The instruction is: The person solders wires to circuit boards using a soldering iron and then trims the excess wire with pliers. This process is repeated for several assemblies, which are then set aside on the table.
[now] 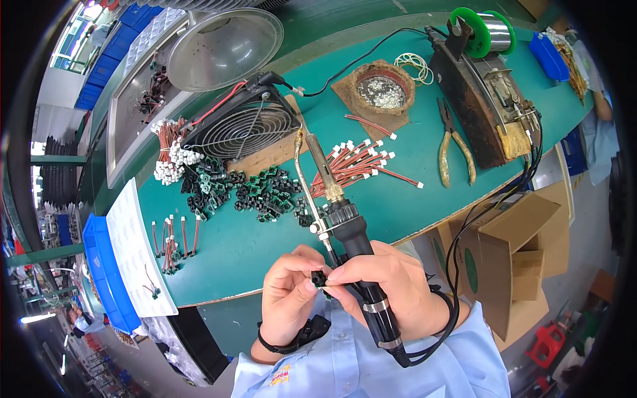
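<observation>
My left hand [286, 295] pinches a small black part [318, 278] between thumb and fingertips, close to my chest. In my right hand [405, 285] is a soldering iron [350, 229] with a thin metal feed tube alongside it, its tip pointing away from me over the bench. The right thumb and forefinger also reach the black part. Beyond the hands lies a pile of small black and green parts [265, 194]. Beside it, red-and-brown wire leads [352, 169] with white connectors are spread out. Several finished-looking leads with parts attached [171, 249] lie at the left.
A round fan [249, 126] stands behind the pile, next to bundled leads [174, 151]. Farther back are a pot of solder scraps [383, 91], pliers [451, 146] and a solder feeder with a green-rimmed spool [490, 33]. Cables hang at my right above cardboard boxes [507, 245].
</observation>
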Demonstrator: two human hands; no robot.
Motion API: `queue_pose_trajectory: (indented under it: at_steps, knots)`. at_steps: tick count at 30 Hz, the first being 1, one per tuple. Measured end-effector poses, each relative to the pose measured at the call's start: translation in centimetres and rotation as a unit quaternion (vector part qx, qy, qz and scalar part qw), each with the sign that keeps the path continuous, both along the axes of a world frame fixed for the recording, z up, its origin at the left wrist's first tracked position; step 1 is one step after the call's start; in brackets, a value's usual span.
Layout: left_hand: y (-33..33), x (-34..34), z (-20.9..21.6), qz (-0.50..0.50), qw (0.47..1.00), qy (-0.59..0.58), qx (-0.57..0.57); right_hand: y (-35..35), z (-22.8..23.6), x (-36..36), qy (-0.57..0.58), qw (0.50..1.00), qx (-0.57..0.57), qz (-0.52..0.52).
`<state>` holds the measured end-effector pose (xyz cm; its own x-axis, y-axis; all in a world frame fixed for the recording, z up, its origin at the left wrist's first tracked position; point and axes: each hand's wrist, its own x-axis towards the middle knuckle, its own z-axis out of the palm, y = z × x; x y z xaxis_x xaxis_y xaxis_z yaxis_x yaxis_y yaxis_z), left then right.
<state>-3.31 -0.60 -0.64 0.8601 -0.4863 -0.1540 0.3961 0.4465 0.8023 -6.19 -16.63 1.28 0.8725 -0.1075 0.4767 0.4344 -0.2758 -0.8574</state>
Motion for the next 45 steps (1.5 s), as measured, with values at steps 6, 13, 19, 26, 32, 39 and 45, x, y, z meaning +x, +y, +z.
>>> queue_pose_trajectory:
  at_steps: [6, 13, 19, 26, 32, 39, 45]
  knots:
    - [-0.07, -0.07, 0.08, 0.000, 1.000, 0.011, -0.001, -0.06, -0.08, 0.06, -0.004, 1.000, 0.002, 0.000]
    - [0.16, -0.16, -0.23, 0.001, 1.000, 0.014, 0.005, -0.04, -0.24, 0.07, -0.008, 1.000, -0.005, -0.001]
    - [0.19, -0.13, -0.19, -0.003, 1.000, 0.008, 0.012, -0.11, 0.03, 0.14, -0.009, 1.000, -0.010, -0.004]
    - [0.24, -0.21, -0.34, 0.001, 1.000, 0.000, 0.014, -0.22, 0.03, 0.17, -0.012, 1.000, -0.014, -0.001]
    - [0.32, -0.20, -0.44, 0.004, 1.000, -0.016, 0.026, -0.32, 0.12, 0.30, -0.014, 1.000, -0.008, 0.002]
    - [0.25, -0.25, -0.50, 0.007, 0.999, -0.014, 0.032, -0.55, -0.11, 0.27, -0.019, 1.000, -0.011, 0.011]
    - [0.17, -0.22, -0.45, 0.010, 0.998, -0.034, 0.043, -0.60, 0.16, 0.28, -0.013, 1.000, -0.009, 0.008]
